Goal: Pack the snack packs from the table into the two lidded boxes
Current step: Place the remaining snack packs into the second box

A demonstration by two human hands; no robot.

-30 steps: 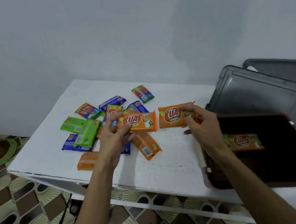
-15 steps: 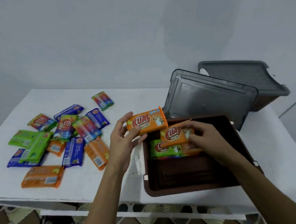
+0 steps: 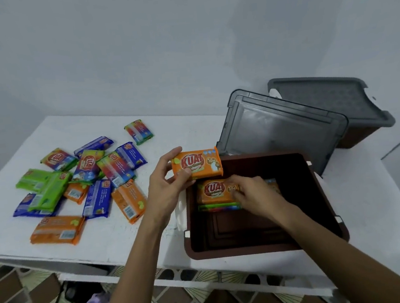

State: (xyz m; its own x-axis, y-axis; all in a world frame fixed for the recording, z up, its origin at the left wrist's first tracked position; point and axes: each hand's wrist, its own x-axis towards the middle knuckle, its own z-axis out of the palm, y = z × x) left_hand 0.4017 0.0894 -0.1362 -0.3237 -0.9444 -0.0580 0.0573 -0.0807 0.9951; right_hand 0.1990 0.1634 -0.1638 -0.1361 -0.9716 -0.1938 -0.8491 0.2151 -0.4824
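Presently, left hand (image 3: pixel 165 182) grips one orange pack (image 3: pixel 196 165), fingers curled, over the brown box (image 3: pixel 253 250) at frame centre; right hand (image 3: pixel 255 195) pinches a second orange pack (image 3: pixel 213 190) inside it.

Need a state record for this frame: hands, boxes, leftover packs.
open box: brown, some packs inside
left hand: holds first orange pack at box's far left corner
right hand: inside box, gripping second orange pack atop others
grey lid: leaning behind open box
second box: lidded, far right
loose packs: on table, left of box
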